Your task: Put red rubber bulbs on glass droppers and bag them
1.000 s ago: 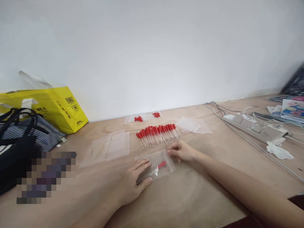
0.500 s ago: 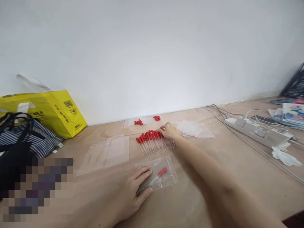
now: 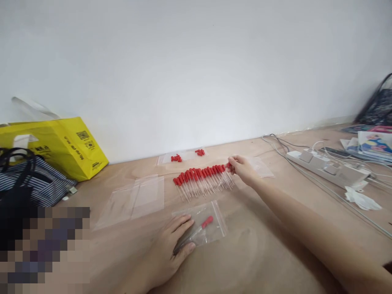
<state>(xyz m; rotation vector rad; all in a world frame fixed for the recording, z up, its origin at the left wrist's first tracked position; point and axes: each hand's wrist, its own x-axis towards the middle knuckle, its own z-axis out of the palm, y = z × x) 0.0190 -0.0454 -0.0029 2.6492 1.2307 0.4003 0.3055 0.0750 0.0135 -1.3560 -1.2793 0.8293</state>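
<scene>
My left hand (image 3: 170, 247) lies on a clear zip bag (image 3: 218, 233), its fingers stretched out and the thumb apart. Inside that bag is a dropper (image 3: 207, 221) with a red bulb; its glass end runs under the hand. Farther back, a row of droppers (image 3: 197, 175) lies side by side, red bulbs toward the wall. At the row's right end my right hand (image 3: 241, 168) pinches a dropper by its red bulb (image 3: 228, 165). Its fingers partly cover that bulb.
Flat clear bags (image 3: 148, 194) lie to the left, others (image 3: 260, 166) behind my right hand. Near the wall, red pieces (image 3: 176, 158) sit on another bag. A yellow bag (image 3: 88, 153) and a striped bag (image 3: 58, 179) stand left. A power strip (image 3: 326, 167) with cables, a tissue and papers lie right.
My right hand has moved right along the row to its end, uncovering the bulbs it hid before. My left hand stays on the bag. The view has shifted slightly.
</scene>
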